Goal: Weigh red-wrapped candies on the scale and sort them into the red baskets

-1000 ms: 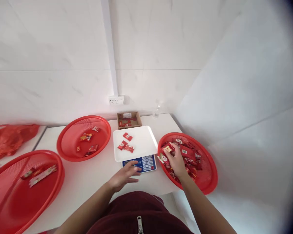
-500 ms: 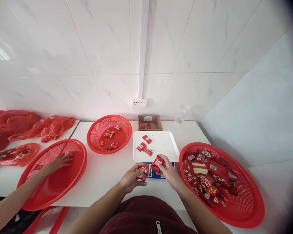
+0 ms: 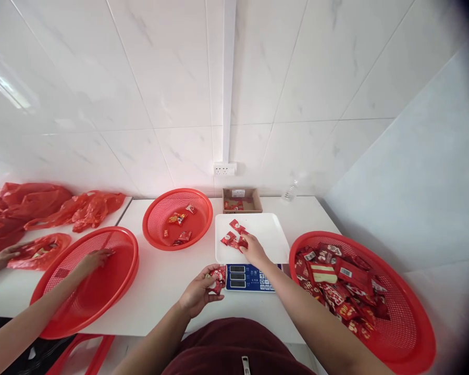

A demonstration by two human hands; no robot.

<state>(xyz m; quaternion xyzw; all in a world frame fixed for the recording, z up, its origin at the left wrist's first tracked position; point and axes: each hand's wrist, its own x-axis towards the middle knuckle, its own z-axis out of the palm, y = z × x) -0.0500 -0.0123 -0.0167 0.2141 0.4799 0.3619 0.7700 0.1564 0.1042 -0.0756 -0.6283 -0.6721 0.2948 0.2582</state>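
Observation:
My left hand (image 3: 198, 292) is closed around red snack packets (image 3: 218, 279) just left of the scale's blue display panel (image 3: 250, 277). My right hand (image 3: 255, 251) reaches over the white weighing tray (image 3: 269, 234), its thumb and fingers closed on a red snack packet (image 3: 243, 240) that they partly cover. Beside those fingertips, a few small red packets (image 3: 229, 238) lie on the left part of the tray.
A red basket heaped with packets (image 3: 346, 273) stands at right. Another red basket (image 3: 152, 229) holds several packets. A cardboard box (image 3: 254, 205) and clear plastic item (image 3: 290, 191) are behind. At left, a co-worker's hands (image 3: 91, 262) work near a red basket (image 3: 128, 291) and red bags (image 3: 35, 200).
My right hand has moved forward from the display panel to the packets on the tray. My left hand has shifted slightly left, keeping its packets. The view has tilted slightly.

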